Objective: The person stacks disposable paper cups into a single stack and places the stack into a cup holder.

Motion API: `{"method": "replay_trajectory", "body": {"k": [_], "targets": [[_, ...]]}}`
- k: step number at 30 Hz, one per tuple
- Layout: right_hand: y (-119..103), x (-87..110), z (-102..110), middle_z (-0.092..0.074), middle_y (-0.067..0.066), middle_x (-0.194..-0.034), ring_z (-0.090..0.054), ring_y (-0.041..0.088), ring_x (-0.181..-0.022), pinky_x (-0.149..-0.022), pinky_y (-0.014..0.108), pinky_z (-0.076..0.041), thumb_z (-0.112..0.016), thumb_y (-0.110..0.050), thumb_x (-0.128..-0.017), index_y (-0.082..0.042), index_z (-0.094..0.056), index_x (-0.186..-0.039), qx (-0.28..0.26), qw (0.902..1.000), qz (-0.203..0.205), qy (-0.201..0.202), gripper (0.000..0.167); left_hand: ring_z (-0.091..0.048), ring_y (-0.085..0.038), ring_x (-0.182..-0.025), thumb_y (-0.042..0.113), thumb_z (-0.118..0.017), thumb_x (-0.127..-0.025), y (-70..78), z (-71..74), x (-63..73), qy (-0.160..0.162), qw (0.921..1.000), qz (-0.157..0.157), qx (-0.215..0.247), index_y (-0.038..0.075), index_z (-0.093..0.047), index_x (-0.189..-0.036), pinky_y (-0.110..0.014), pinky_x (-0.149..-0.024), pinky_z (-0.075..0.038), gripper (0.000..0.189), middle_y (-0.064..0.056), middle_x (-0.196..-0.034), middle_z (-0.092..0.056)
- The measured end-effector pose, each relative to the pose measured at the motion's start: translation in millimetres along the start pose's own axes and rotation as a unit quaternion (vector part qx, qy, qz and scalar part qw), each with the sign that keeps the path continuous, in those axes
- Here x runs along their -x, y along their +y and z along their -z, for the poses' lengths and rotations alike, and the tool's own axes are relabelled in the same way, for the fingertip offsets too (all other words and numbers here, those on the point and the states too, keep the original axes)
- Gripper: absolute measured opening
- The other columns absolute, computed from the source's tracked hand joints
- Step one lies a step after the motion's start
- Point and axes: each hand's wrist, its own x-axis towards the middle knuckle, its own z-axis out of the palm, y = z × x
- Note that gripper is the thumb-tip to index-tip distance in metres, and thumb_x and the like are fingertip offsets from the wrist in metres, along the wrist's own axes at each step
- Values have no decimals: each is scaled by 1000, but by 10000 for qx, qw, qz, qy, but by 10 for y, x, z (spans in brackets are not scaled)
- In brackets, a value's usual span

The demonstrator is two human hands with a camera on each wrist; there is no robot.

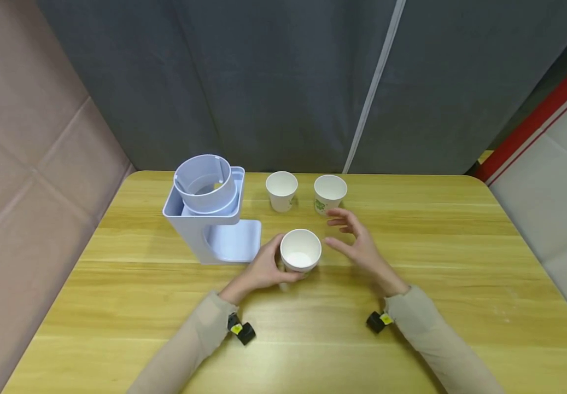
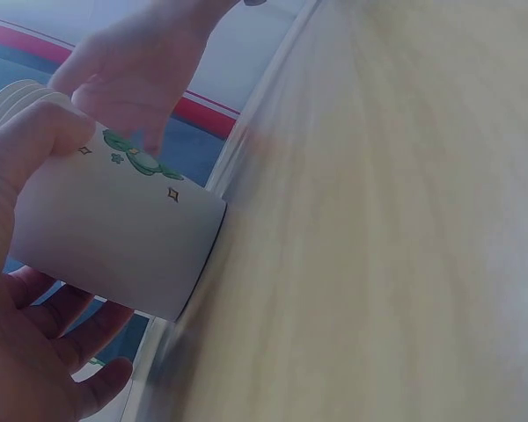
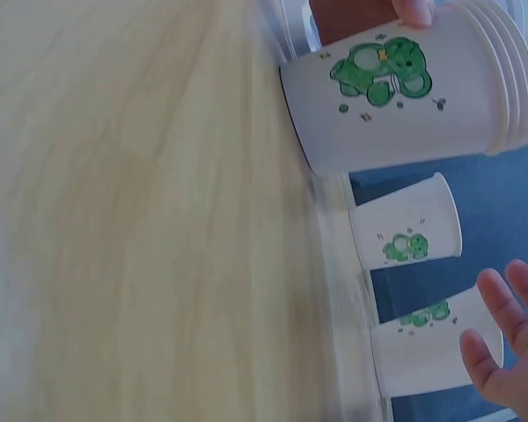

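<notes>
My left hand (image 1: 266, 267) grips a stack of white paper cups (image 1: 300, 249), thumb on the near side and fingers round the far side. Several nested rims show at the top of the stack (image 3: 414, 88) in the right wrist view, above a green bear print. To its right, my right hand (image 1: 359, 246) hovers with spread, bent fingers and nothing between them. Beyond the hands stand two single paper cups: one at the left (image 1: 281, 190) and one at the right (image 1: 329, 192), the latter just past my right fingertips.
A pale blue stand (image 1: 199, 235) with a round cylinder (image 1: 203, 183) on top is at the left of the wooden table (image 1: 450, 262). Its flat base (image 1: 236, 241) reaches close to my left hand. A dark grey curtain (image 1: 263, 82) hangs behind the table.
</notes>
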Motion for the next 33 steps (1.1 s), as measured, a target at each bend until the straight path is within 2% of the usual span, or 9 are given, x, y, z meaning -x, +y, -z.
{"method": "replay_trajectory", "body": {"k": [3, 8, 9, 11, 13, 18, 20, 33], "targets": [[-76, 5, 40, -44, 34, -128, -46, 50, -109, -90, 51, -36, -65, 12, -76, 15, -39, -128, 51, 9997, -119, 191, 58, -52, -37, -114, -6, -81, -61, -8, -1, -3, -20, 10000, 5, 12, -13, -45, -125, -44, -102, -39, 75, -26, -121, -55], [209, 1, 145, -44, 29, -131, -45, 40, -114, -91, 51, -34, -67, 12, -76, 8, -39, -132, 2, 9977, -209, 643, 63, -52, -37, -114, -6, -81, -61, -29, -1, -6, -46, 10000, -2, 18, -13, -44, -126, -44, -102, -39, 75, -26, -122, -55], [263, 0, 167, -44, 28, -132, -45, 38, -114, -91, 48, -35, -67, 12, -76, 7, -40, -132, 2, 9970, -213, 746, 63, -52, -37, -114, -6, -81, -61, -30, -1, -7, -49, 10000, 3, 20, -13, -44, -126, -44, -102, -39, 75, -26, -122, -55], [272, -3, 204, -44, 27, -132, -45, 35, -115, -92, 45, -35, -67, 12, -76, 6, -40, -133, -35, 9957, -230, 900, 63, -52, -37, -114, -6, -81, -61, -30, -2, -7, -49, 10000, 8, 7, -13, -44, -126, -44, -102, -39, 75, -26, -122, -55], [221, -8, 231, -43, 28, -132, -44, 37, -115, -91, 43, -35, -66, 13, -76, 9, -39, -132, -46, 9949, -230, 981, 63, -51, -37, -115, -6, -82, -61, -28, -2, -8, -47, 10000, 10, 0, -13, -44, -126, -44, -102, -38, 75, -26, -122, -55], [38, -20, 271, -43, 30, -131, -41, 46, -115, -91, 49, -35, -66, 13, -76, 14, -37, -130, 56, 9948, -275, 984, 62, -51, -37, -115, -5, -82, -61, -33, -1, -11, -59, 10000, 24, 9, -12, -44, -126, -44, -103, -38, 76, -26, -123, -54], [5, -27, 286, -43, 29, -131, -41, 45, -116, -92, 51, -35, -66, 12, -76, 14, -36, -131, 121, 9946, -367, 960, 62, -51, -37, -115, -5, -81, -61, -37, -1, -11, -62, 10000, 26, 28, -12, -44, -126, -44, -103, -38, 76, -26, -123, -54], [85, -201, 373, -38, 28, -137, -37, 44, -123, -97, 61, -30, -69, 5, -79, 9, -33, -136, 308, 9918, -822, 924, 68, -51, -36, -115, -5, -82, -61, -73, -8, -18, -67, 10000, 13, 55, -12, -43, -127, -43, -103, -38, 77, -25, -124, -54]]}}
